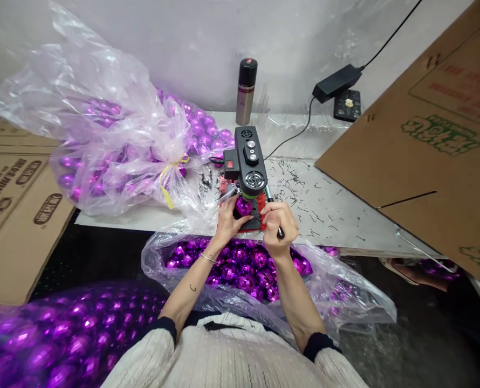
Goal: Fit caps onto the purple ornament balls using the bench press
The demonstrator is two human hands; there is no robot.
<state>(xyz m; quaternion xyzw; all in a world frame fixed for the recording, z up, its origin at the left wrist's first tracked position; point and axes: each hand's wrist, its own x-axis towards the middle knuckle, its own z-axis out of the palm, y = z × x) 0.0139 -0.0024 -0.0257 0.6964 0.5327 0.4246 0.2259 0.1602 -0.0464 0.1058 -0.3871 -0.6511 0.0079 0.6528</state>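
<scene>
A shiny purple ball [244, 206] sits under the head of a small black press machine [250, 159]. Thumb and fingers of my left hand [228, 220] close around the ball's left and near sides. My right hand [279, 223] is wrapped around the machine's lever [281, 233], whose black end pokes out below the fist. Beneath the machine lies a red mat [263, 218], partly covered by its dark base. Right below my hands, an open clear plastic bag [159, 269] holds many purple faceted balls [246, 269].
Tied clear bags of purple balls [114, 161] lie on the left of the table. A spray can [246, 91] stands behind the machine. Small dark pins [304, 199] litter the tabletop. Cardboard boxes [434, 124] flank the right side, and a power adapter [337, 83] hangs by its cable.
</scene>
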